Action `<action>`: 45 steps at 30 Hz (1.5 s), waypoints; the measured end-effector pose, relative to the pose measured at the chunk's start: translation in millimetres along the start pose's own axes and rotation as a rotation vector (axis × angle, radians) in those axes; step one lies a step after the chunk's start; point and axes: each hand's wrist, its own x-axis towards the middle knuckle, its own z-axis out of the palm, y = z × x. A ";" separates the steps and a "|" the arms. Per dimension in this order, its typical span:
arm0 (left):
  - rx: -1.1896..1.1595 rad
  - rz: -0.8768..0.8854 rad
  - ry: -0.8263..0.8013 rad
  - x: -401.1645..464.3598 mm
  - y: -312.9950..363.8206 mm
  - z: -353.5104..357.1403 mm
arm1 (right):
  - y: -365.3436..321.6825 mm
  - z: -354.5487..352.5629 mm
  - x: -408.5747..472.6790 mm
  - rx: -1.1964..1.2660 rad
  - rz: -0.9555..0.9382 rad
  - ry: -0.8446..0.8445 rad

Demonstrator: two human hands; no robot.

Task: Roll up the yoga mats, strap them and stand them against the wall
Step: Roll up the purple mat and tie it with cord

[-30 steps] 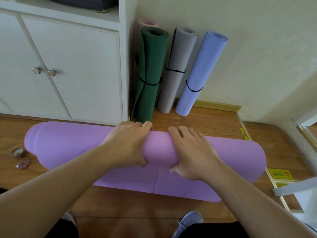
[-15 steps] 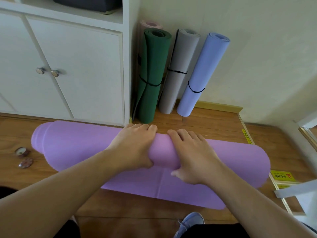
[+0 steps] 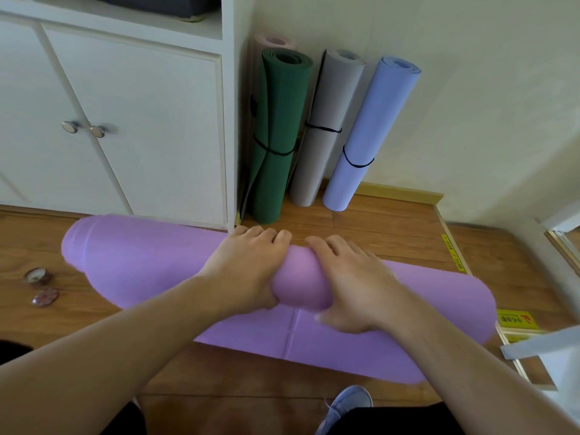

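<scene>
A purple yoga mat lies across the wooden floor, mostly rolled into a thick roll. A short flat stretch is still spread out on my side. My left hand and my right hand sit side by side on the middle of the roll. Their fingers curl over its top and the thumbs lie on the near side. Against the wall stand a green mat, a grey mat and a blue mat, each rolled and bound with a black strap. A pink mat peeks out behind the green one.
A white cabinet with two knobbed doors stands just behind the roll's left half. Two small round tins lie on the floor at the left. A yellow label and a white object are at the right. My shoe is below the mat.
Both hands stay on the middle of the purple roll. The roll has turned slightly farther toward the cabinet and wall, and my view has shifted a little.
</scene>
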 end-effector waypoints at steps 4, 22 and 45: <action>-0.125 -0.040 -0.116 0.4 -6.4 -9.1 | -1.9 3.8 2.9 -0.067 -0.011 0.025; -0.066 -0.055 -0.052 0.9 -9.6 -6.7 | -5.0 4.3 1.3 -0.079 -0.020 0.071; -0.108 -0.107 -0.195 -6.0 -11.4 -15.7 | -2.5 3.4 8.8 -0.060 -0.040 0.116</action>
